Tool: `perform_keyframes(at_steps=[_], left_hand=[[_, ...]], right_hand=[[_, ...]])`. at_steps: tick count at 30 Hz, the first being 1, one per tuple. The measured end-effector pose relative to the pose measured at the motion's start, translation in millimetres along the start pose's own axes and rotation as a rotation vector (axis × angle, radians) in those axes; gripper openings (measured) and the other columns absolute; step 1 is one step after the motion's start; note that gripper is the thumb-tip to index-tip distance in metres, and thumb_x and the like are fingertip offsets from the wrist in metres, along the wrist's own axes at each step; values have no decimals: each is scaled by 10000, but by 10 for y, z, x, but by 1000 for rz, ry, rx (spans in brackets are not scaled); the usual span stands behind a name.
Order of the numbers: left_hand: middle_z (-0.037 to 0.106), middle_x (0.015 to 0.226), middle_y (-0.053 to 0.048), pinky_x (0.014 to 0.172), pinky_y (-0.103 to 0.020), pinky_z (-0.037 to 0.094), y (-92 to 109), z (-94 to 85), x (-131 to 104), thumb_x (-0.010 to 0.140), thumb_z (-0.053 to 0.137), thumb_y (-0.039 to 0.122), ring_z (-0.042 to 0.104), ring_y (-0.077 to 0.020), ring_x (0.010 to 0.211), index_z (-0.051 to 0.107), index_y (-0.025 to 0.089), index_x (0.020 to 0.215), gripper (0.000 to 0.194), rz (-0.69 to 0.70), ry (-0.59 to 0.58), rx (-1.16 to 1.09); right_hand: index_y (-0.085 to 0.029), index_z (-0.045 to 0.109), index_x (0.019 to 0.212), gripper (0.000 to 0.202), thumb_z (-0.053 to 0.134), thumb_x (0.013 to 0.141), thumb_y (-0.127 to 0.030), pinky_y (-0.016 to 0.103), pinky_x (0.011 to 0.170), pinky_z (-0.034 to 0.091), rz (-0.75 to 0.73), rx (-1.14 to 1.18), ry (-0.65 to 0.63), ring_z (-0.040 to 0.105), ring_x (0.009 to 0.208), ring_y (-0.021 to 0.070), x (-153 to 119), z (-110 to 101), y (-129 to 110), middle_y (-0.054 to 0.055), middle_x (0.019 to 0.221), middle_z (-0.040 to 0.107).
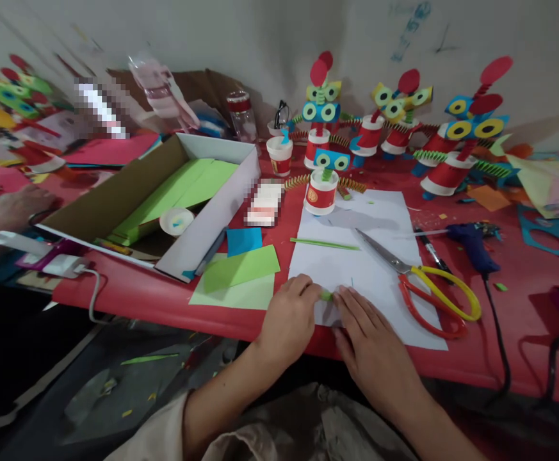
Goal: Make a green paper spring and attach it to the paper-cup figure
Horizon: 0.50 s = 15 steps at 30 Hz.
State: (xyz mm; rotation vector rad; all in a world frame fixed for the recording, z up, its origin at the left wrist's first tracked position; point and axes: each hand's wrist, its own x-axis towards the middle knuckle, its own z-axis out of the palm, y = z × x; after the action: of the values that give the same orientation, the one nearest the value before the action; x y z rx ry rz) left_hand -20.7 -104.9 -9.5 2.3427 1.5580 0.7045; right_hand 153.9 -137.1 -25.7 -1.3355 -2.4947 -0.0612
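Over the near edge of a white paper sheet (375, 218), my left hand (291, 314) pinches one side of a small green paper piece (326, 295). My right hand (368, 323) presses its fingertips on the other side, fingers together and stretched forward. Most of the piece is hidden by my fingers. A narrow green paper strip (324, 244) lies farther up the sheet. To the right rest large scissors (404, 266) with red and yellow handles, blades apart. A paper-cup figure (321, 192) with blue eyes and folded-paper arms stands at the sheet's far edge.
Left of my hands lie green paper (245, 267) and a blue piece (244, 241), beside a cardboard box (207, 224) holding green sheets. A glue gun (474, 246) and black marker (433, 250) lie right. Several cup figures stand behind. Another person's hand (22, 208) is far left.
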Motion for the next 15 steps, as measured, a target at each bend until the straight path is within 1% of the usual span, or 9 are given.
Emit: perform_keyframes(at_steps=[2, 5, 6, 8, 10, 12, 15], left_hand=[[626, 942, -74, 777, -323, 500, -12, 42, 10, 889, 437, 86, 595, -193, 853, 644, 161, 948, 229, -90, -9, -104], [599, 906, -56, 761, -308, 489, -35, 45, 17, 899, 435, 109, 586, -180, 823, 635, 179, 913, 212, -140, -1, -176], [595, 901, -54, 754, -306, 483, -38, 43, 21, 896, 437, 104, 582, -180, 817, 634, 182, 904, 212, -148, -4, -177], [592, 905, -53, 734, -302, 470, -36, 44, 27, 885, 442, 83, 574, -180, 808, 632, 181, 900, 214, -156, -21, -177], [590, 905, -51, 713, -298, 455, -27, 59, 22, 875, 444, 64, 563, -178, 794, 628, 177, 900, 218, -149, -33, -179], [594, 893, -50, 696, -302, 432, -14, 82, 1, 880, 432, 58, 544, -177, 776, 625, 174, 872, 225, -133, -9, -159], [627, 911, -49, 742, -336, 384, 2, 89, -34, 896, 426, 69, 511, -191, 809, 627, 185, 847, 238, -105, 81, -100]], right_hand=[[-36, 529, 1299, 403, 424, 962, -231, 442, 987, 461, 1, 24, 17, 517, 1246, 291, 34, -34, 23, 183, 1348, 571], [-114, 618, 1157, 288, 429, 973, -230, 444, 903, 474, 29, 94, 36, 595, 1109, 282, 163, -87, 82, 145, 1203, 664], [-142, 640, 1086, 239, 452, 965, -226, 446, 872, 474, 59, 126, 19, 612, 1054, 281, 222, -100, 105, 126, 1141, 686], [-180, 650, 960, 132, 524, 928, -204, 441, 813, 468, 138, 190, -57, 618, 964, 279, 343, -119, 149, 90, 1033, 699], [-197, 634, 894, 58, 590, 878, -163, 421, 781, 459, 199, 261, -139, 605, 903, 269, 440, -125, 178, 63, 956, 683], [-200, 615, 845, 78, 597, 858, -126, 397, 770, 451, 210, 327, -188, 588, 867, 252, 494, -124, 182, 46, 895, 661], [-193, 583, 800, 143, 516, 889, -102, 379, 755, 440, 223, 354, -202, 579, 837, 239, 515, -123, 142, 45, 847, 643]])
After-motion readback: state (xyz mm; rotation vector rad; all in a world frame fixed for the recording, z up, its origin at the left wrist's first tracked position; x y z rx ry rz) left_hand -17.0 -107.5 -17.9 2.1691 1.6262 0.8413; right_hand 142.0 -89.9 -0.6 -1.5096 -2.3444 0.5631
